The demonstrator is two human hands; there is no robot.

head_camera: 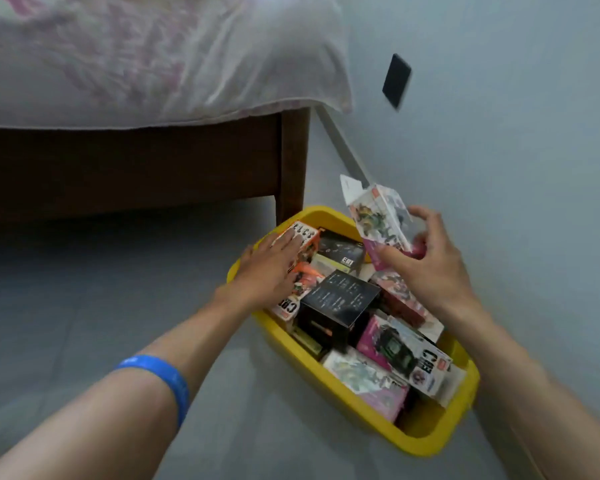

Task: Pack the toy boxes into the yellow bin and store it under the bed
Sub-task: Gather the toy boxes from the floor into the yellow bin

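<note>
1. Bin: yellow, open-topped, on the floor just beside the bed leg and close to the wall. It stands out in the open, not under the bed.
2. Contents: the bin is crowded with toy boxes, some flat, some tilted, stacked unevenly up to and above the rim. A black box sits raised in the middle; a pink box leans toward the near end; an orange box lies at the far left side.
3. Left hand: your fingers are spread flat, palm down, pressing on the orange box. Nothing is pinched; it is a push or a steadying hold.
4. Right hand: your thumb and fingers are closed around the lower end of a white box, which is held tilted above the far end of the bin, not yet set in.
5. Progress, as judged: packing looks near its end. No loose boxes show on the visible floor. The held box remains to be placed, and the pile probably needs levelling.
6. Left to do: slide the bin under the bed. The gap beneath the dark wooden frame looks low, so the tall stack may catch.
7. Floor: smooth, pale grey, bare where seen.
8. Room: a bed with a pale, pink-patterned sheet hanging over the frame; a light wall carrying a dark plate; a pale strip runs along the foot of the wall.
9. Left forearm: you wear a blue band.
</note>
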